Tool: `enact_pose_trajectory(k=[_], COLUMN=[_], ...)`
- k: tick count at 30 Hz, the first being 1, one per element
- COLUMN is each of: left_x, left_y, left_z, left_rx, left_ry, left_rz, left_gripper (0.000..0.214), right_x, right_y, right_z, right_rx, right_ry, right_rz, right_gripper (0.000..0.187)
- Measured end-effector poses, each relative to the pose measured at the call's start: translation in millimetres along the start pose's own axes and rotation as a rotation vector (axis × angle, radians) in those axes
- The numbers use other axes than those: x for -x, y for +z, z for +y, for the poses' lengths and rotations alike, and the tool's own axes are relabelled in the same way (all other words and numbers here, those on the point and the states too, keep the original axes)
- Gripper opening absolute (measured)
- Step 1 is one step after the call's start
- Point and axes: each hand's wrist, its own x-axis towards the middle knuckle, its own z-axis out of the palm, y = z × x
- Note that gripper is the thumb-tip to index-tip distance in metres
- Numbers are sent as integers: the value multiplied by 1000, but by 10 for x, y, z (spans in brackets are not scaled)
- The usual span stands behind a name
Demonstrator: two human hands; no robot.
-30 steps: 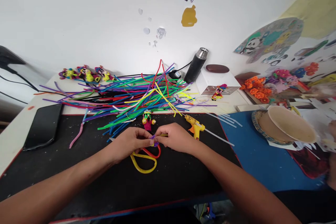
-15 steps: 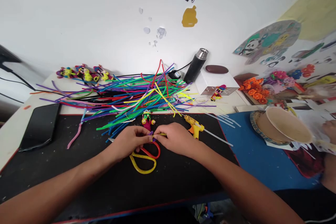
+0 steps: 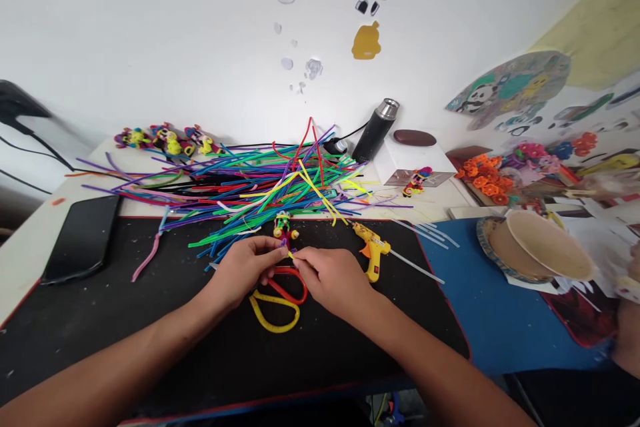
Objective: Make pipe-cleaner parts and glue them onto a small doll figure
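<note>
Black mat [image 3: 200, 360], fingers [image 3: 274, 256] pinching purple-yellow piece [image 3: 290, 254], glue gun [image 3: 372, 244] — label [image 3: 385, 248] unreadable

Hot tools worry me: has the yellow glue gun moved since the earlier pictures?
No; the yellow glue gun shows no visible shift, lying at the same place just inside the far edge of the black mat.

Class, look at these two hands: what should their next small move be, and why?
Probably a slight twist of the yellow strand by the right hand, with the left hand bracing the purple piece: the right hand pinches the yellow close beside the purple, which the left holds. Whether they are joined is too small to tell.
</note>
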Motion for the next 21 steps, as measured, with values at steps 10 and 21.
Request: enact_pose_trajectory(k=[10,21], left_x=[71,237], left_y=[81,87], left_z=[48,168], left_rx=[335,408], left_ry=[-69,-204], left_rz=[-26,-223], left_gripper=[44,36], right_x=[78,96], right_y=[226,201], right_z=[91,189], right_rx=[-517,-1037], right_ry=[209,192], right_rz=[89,-138], right_gripper=[25,36])
